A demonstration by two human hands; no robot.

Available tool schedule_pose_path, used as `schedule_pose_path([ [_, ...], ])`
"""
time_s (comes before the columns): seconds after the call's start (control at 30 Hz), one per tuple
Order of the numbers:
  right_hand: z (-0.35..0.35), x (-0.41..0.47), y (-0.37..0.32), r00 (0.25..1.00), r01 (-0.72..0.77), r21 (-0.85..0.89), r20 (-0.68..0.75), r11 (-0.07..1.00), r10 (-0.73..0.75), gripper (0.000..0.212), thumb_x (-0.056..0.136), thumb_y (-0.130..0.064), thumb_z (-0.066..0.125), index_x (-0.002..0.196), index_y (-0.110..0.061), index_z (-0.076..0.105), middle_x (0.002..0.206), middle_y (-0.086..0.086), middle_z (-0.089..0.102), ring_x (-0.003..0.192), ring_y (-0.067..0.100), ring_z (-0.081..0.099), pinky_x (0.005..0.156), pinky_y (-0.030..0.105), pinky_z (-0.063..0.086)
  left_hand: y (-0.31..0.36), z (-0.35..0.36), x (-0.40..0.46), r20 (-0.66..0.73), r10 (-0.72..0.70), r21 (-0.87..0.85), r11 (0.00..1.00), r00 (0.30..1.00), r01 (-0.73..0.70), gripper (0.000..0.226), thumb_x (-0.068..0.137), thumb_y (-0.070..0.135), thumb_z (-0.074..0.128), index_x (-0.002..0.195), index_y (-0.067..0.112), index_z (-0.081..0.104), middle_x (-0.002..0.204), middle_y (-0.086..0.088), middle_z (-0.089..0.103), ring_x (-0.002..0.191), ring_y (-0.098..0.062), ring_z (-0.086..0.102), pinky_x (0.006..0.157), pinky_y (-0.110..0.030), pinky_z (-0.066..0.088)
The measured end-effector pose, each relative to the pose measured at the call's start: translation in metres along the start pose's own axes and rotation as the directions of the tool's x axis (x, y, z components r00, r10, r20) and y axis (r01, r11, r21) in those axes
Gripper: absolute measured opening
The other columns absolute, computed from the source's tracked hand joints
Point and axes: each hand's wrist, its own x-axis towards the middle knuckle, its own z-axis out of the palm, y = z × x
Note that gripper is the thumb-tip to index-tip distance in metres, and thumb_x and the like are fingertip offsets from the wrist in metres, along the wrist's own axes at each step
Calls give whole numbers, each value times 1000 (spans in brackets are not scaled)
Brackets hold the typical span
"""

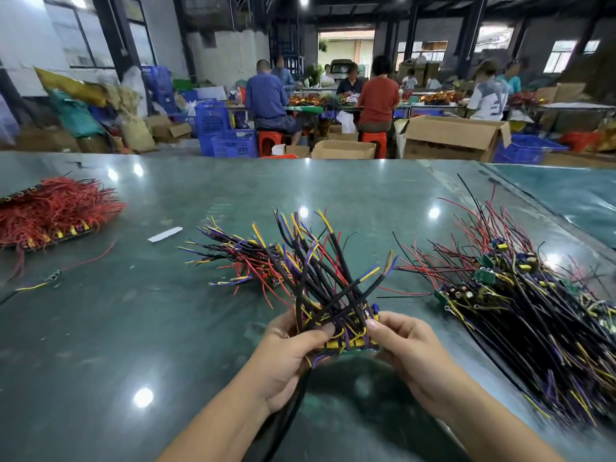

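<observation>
Over the near edge of the green tabletop [133, 328], the left hand [286, 358] and right hand [410, 351] both grip one bundle of wired boards [336, 315] between them, thumbs pressing on top, its black leads fanning upward toward the middle.

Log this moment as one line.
left hand: grips wire bundle | right hand: pinches same bundle | bundle: held over table, wires fanning upward | loose wire pile: at right
</observation>
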Motion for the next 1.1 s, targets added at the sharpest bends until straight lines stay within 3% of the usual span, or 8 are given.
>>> schedule_pose_path([
  [0.17,1,0,-2,994,-20,137,105,990,6,30,76,-25,74,94,-2,73,94,18,71,80,18,69,66,25,55,6,-3,-2,51,-19,-19,1000,999,20,16,62,4,67,78,4,71,74,-9,73,60,-16,68,47,-26,52],
  [0.27,3,1,-4,994,-38,225,107,974,14,22,76,-23,70,90,-7,76,88,10,74,72,10,70,60,20,55,8,-1,-1,72,-16,-41,999,997,19,13,65,4,66,75,5,74,76,-9,73,61,-15,69,48,-25,52],
  [0.43,5,4,-2,998,-63,338,45,939,51,20,75,-15,63,86,-3,76,81,10,74,62,9,68,54,20,55,14,-4,3,101,-70,-25,997,992,73,27,66,5,67,92,0,68,82,-11,73,67,-17,69,53,-28,54],
  [0.57,0,8,-4,992,18,318,-123,948,23,20,77,-18,61,82,-9,77,84,10,74,66,9,69,50,17,53,25,-14,7,10,-73,19,997,997,73,25,65,6,66,90,3,67,79,-10,73,63,-16,69,51,-27,55],
  [0.7,-15,11,-9,946,87,354,-322,931,34,18,77,-22,61,72,-12,76,77,2,73,61,8,66,46,16,49,37,-33,13,-136,20,42,999,990,-14,14,79,3,61,93,2,65,78,-8,73,60,-12,68,51,-22,55],
  [0.83,-18,15,-11,918,27,172,-395,985,44,14,89,-21,60,80,-12,67,78,1,70,66,10,62,47,15,42,47,-46,17,-251,149,-29,986,956,-161,10,83,2,59,90,3,66,75,-7,73,58,-11,67,52,-21,55],
  [0.97,13,33,-6,919,-70,65,-383,995,90,16,90,-15,61,80,-5,68,79,7,71,68,13,64,56,20,50,47,-43,14,-215,136,-25,989,967,-144,13,85,2,56,96,0,64,77,-7,73,61,-16,69,51,-23,56],
  [1.1,58,75,-9,920,-95,180,-359,979,155,19,90,-6,61,71,0,61,72,8,62,66,14,58,58,17,53,42,-30,7,-96,99,12,995,990,-98,24,77,6,58,101,4,60,83,-9,72,63,-18,68,53,-25,55],
])
